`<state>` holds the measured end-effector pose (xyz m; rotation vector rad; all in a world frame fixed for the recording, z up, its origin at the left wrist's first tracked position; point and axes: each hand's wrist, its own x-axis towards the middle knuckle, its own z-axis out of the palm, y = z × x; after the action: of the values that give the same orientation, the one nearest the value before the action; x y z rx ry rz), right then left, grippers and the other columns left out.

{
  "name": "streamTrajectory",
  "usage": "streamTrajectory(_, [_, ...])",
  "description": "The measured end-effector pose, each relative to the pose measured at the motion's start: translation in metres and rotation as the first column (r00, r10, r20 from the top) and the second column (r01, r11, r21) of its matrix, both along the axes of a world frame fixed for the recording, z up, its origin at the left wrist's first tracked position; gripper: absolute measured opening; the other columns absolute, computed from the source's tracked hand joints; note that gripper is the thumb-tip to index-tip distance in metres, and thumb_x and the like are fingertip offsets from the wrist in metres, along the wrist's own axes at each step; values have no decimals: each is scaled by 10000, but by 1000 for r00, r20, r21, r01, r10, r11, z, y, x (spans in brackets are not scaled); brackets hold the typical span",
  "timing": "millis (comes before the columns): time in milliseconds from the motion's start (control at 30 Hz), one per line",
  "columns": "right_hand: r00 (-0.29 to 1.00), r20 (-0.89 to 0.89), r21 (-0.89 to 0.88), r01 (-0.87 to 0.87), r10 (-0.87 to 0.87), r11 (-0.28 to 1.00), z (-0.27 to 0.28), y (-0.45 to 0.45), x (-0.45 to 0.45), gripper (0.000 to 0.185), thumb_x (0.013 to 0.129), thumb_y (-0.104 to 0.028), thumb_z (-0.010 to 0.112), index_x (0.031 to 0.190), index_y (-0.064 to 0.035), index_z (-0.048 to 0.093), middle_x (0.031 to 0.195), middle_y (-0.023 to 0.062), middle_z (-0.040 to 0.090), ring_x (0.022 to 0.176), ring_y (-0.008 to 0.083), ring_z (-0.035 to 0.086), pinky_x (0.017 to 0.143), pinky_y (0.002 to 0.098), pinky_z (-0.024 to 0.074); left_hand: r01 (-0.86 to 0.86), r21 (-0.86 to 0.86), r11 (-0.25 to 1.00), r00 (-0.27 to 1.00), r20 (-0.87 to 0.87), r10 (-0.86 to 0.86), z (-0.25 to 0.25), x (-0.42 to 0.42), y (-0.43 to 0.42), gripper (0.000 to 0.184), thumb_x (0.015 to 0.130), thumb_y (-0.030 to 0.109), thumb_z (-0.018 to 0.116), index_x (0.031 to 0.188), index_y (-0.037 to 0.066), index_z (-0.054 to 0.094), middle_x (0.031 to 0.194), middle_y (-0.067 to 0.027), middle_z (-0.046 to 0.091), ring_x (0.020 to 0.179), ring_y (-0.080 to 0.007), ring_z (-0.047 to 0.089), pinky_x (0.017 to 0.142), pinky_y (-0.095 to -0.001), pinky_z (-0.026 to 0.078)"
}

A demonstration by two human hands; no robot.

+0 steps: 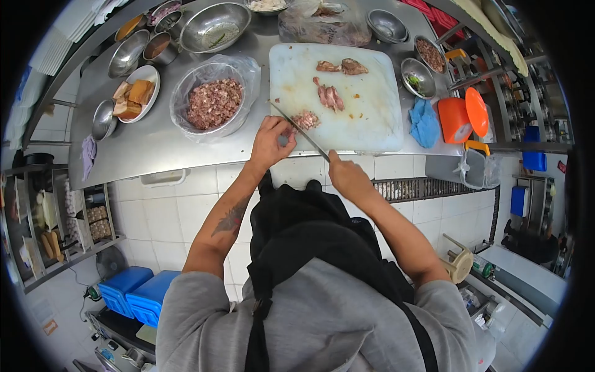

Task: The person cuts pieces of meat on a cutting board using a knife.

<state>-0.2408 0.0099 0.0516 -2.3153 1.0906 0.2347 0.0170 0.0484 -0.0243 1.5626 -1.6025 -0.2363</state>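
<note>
My right hand [351, 178] is wrapped round the handle of a kitchen knife [302, 131], whose blade slants across the front left corner of a white cutting board [378, 127]. Beside the blade, my left hand [271, 141] has its fingers curled and closed on a piece of meat, mostly hidden by the fingers. Small chopped bits of meat [307, 119] lie just right of the blade. Farther back on the board are pale pink meat strips [330, 97] and browner pieces of meat [352, 67].
Left of the board stands a plastic-lined bowl of diced meat [215, 104]. A white dish [149, 110] holds browned blocks. Metal bowls [215, 28] line the back. At right are a blue cloth [424, 123], an orange container [454, 119] and a small bowl with greens [418, 78].
</note>
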Motion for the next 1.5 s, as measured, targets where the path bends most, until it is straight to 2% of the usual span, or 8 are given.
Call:
streamTrajectory(167, [1000,4,51,15,-16,999,24,-18,-7,257,1010,-135,459,1218,10,499,878,323,705,864,527,695,796,632,533,-67,-137,988,997,21,71,11,-4,-1,222,763,49,762,965,34,672,944,-98,633,910,-298,624,822,-399,535])
streamTrajectory(233, [1000,-13,35,15,-14,999,45,-13,-12,254,1015,-138,454,1220,4,500,884,317,707,871,526,695,802,633,530,54,57,997,998,-32,-52,4,-4,-1,260,760,67,760,999,26,666,964,-101,624,939,-297,627,869,-407,535])
streamTrajectory(500, [988,-149,30,-28,32,999,101,5,-32,249,979,-99,472,1187,35,497,830,340,692,832,534,700,765,632,546,46,70,996,994,-98,-39,15,-10,-2,196,772,57,753,951,38,678,934,-97,628,936,-308,630,841,-414,548])
streamTrajectory(800, [999,38,16,22,-22,1000,4,14,-2,257,1000,-132,483,1192,40,499,818,333,696,812,534,699,762,624,552,29,-16,999,997,-69,-30,-3,-9,-7,147,771,29,756,902,37,690,939,-100,647,920,-315,636,830,-418,550])
streamTrajectory(1100, [993,-115,44,-3,8,999,76,8,-14,229,1032,-163,482,1176,15,482,804,337,684,789,550,677,744,661,515,59,-15,998,997,-40,-60,5,-6,-1,134,764,26,737,885,29,681,915,-100,646,891,-315,623,802,-421,548])
streamTrajectory(1200, [984,-176,118,50,-28,992,68,15,-15,278,990,-146,507,1216,16,498,846,336,702,842,541,700,775,644,543,32,7,999,999,-44,-32,3,-6,-2,133,761,24,732,882,30,679,917,-99,648,892,-315,623,803,-421,548])
streamTrajectory(1367, [996,72,30,57,-59,998,-2,12,8,249,979,-97,484,1203,13,502,837,339,697,831,551,691,779,650,538,-4,-8,1000,998,-65,4,0,-7,-3,135,755,20,734,878,29,680,918,-97,653,902,-317,627,810,-417,550])
streamTrajectory(1500, [1000,-15,-1,21,-21,1000,7,-9,8,254,998,-116,472,1223,-5,511,844,332,702,823,541,693,775,648,537,3,-34,999,1000,-17,-4,11,-11,3,185,767,21,754,943,43,698,947,-86,651,901,-289,637,827,-393,545])
